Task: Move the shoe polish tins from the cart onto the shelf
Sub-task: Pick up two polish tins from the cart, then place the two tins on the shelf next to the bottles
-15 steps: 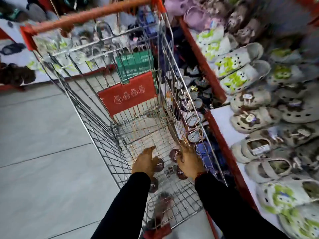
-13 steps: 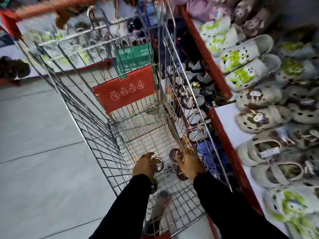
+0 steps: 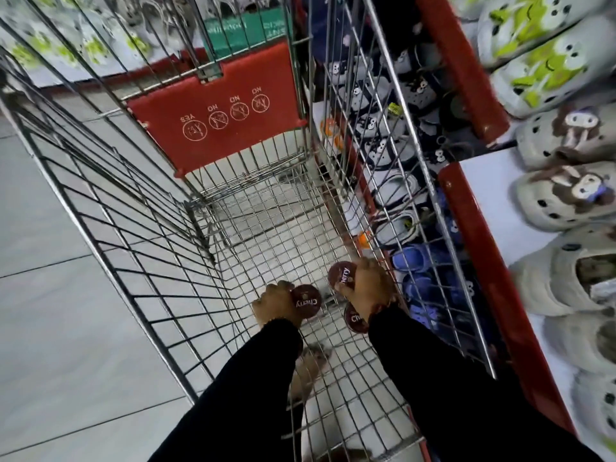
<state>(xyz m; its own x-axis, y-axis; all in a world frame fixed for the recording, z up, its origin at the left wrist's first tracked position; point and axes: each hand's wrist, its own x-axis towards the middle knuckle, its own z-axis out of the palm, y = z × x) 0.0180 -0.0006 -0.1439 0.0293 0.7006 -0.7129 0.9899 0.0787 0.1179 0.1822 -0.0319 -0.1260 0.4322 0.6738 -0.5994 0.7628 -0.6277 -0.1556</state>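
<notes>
Two tins are already up: my right hand (image 3: pixel 365 288) grips one tin (image 3: pixel 340 274), my left hand (image 3: pixel 276 305) another (image 3: pixel 306 301). A third tin (image 3: pixel 356 317) lies on the cart (image 3: pixel 253 248) floor just under my right wrist (the nearer hand). The shelf (image 3: pixel 493 201) is rightward, over the wire side.

The cart (image 3: pixel 140 248) is bare silver wire in a grid, with a red flap (image 3: pixel 220 111) at its far end printed with white circular symbols, and behind that a green sign (image 3: pixel 243 28) with pale lettering. The tins (image 3: pixel 306 303) held near the bottom of the cart are dark maroon-brown with white lettering, and both sleeves (image 3: pixel 253 388) are plain black. On the right, the shelf (image 3: pixel 500 248) is white with a red edge, carrying cream clogs (image 3: pixel 563 198) with brown-and-white animal charms, pale ones with lime-green patches (image 3: pixel 540 65) farther off, and blue and navy ones (image 3: pixel 420 261) lower down; the floor (image 3: pixel 50 328) is pale grey tile.
</notes>
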